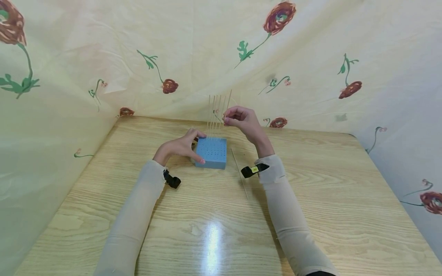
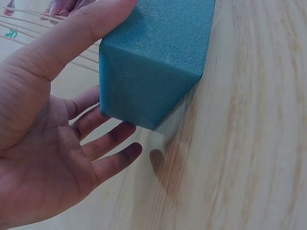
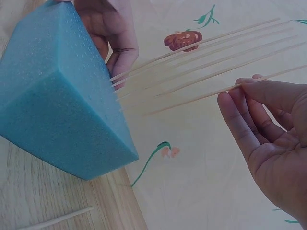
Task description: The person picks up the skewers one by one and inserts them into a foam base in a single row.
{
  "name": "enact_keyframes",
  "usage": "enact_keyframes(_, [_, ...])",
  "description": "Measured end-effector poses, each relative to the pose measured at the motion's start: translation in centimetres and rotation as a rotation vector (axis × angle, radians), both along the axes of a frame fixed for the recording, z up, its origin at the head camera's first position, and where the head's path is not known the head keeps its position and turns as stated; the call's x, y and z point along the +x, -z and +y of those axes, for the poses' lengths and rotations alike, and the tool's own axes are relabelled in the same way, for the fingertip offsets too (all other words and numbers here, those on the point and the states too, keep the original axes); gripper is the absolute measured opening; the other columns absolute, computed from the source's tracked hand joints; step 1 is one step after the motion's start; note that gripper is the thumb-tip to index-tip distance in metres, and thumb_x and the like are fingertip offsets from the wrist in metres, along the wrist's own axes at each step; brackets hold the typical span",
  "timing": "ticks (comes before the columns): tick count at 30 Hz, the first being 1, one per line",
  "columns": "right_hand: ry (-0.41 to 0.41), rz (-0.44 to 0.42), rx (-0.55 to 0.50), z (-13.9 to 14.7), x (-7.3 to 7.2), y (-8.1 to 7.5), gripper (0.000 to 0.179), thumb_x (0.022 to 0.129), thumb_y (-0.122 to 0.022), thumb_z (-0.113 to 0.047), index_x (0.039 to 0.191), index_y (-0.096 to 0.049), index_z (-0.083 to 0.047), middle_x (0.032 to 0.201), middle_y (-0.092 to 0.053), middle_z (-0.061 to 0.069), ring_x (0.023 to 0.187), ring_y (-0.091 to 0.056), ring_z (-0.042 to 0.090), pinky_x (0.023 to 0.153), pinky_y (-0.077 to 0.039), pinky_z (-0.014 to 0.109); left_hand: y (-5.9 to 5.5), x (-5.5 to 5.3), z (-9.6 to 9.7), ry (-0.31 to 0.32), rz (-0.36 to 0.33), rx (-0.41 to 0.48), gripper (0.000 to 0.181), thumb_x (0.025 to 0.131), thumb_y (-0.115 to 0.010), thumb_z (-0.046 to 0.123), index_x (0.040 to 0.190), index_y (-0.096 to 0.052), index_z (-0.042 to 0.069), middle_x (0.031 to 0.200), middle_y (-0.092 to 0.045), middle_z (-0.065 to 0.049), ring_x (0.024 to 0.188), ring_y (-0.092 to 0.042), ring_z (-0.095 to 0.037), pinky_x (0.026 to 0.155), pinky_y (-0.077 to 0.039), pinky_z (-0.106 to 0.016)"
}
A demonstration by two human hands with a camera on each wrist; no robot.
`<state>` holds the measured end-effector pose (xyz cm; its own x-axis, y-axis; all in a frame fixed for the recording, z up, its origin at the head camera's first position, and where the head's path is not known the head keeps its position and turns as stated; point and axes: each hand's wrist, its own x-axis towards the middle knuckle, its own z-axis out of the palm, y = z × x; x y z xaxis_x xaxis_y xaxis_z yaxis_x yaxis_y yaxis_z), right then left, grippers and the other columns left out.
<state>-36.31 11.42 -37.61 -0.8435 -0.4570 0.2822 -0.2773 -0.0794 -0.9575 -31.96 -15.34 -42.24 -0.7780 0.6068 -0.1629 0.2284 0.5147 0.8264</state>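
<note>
A blue foam block (image 1: pixel 211 164) with rows of small holes in its top sits on the table. My left hand (image 1: pixel 181 147) holds it from the left side, thumb at the near edge and fingers at the far edge. Several thin wooden skewers (image 3: pixel 216 46) stand upright in a row along the block's far edge. Between thumb and fingertips, my right hand (image 1: pixel 246 122) pinches another skewer (image 3: pixel 192 100) at the right of that row. In the right wrist view, this skewer's lower tip shows a short way off the block's top.
One loose skewer (image 1: pixel 239 174) lies on the wooden table (image 1: pixel 193 199), right of the block. A flower-patterned sheet (image 1: pixel 207 50) hangs behind the table and along its sides. Both forearms wear pale sleeves, with a black strap (image 1: pixel 171 179) at the left wrist.
</note>
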Motion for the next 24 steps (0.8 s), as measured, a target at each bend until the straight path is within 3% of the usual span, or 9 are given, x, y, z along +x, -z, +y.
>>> enact_keyframes(15, [0.006, 0.001, 0.013, 0.0, -0.09, 0.07, 0.007, 0.095, -0.066, 0.005, 0.101, -0.067, 0.006, 0.092, -0.071, 0.007, 0.081, -0.069, 0.015, 0.079, -0.06, 0.028, 0.0, -0.06, -0.04, -0.003, -0.003, 0.0, 0.093, 0.08, -0.089, 0.022, 0.15, -0.03, 0.006, 0.154, -0.022, -0.017, 0.146, -0.021, -0.034, 0.122, -0.022, -0.056])
enact_keyframes(24, [0.009, -0.004, 0.028, -0.06, 0.0, -0.07, 0.006, 0.094, -0.067, 0.004, 0.1, -0.068, 0.003, 0.093, -0.071, 0.007, 0.082, -0.069, 0.015, 0.079, -0.06, 0.028, -0.01, -0.18, 0.0, -0.003, -0.003, -0.004, 0.093, 0.079, -0.089, 0.023, 0.15, -0.031, 0.006, 0.154, -0.022, -0.016, 0.146, -0.022, -0.033, 0.122, -0.022, -0.056])
